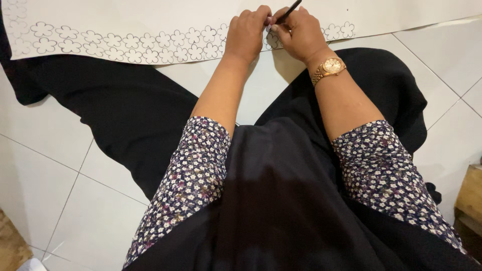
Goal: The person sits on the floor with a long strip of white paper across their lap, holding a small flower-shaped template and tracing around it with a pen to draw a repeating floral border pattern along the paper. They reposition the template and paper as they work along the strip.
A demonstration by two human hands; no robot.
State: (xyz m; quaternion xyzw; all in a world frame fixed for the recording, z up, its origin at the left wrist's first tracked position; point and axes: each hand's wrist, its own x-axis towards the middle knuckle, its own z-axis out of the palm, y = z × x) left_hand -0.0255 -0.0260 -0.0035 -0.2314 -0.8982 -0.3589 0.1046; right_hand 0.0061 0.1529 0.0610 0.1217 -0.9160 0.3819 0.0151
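- My right hand (300, 33) pinches a black pen (289, 12), fingers clamped on it, tip at the flower border (125, 42).
- My left hand (246, 32) presses flat on the white sheet (150, 15), fingers curled together, touching my right.
- The sheet lies across the floor's (40, 165) far edge, over black cloth (120, 115).
- A gold watch (331, 66) sits on my right wrist.

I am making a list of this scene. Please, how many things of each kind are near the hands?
Hands: 2, left hand and right hand
Pen: 1
Wristwatch: 1
White sheet with drawn flowers: 1
Black cloth: 1
Total: 6
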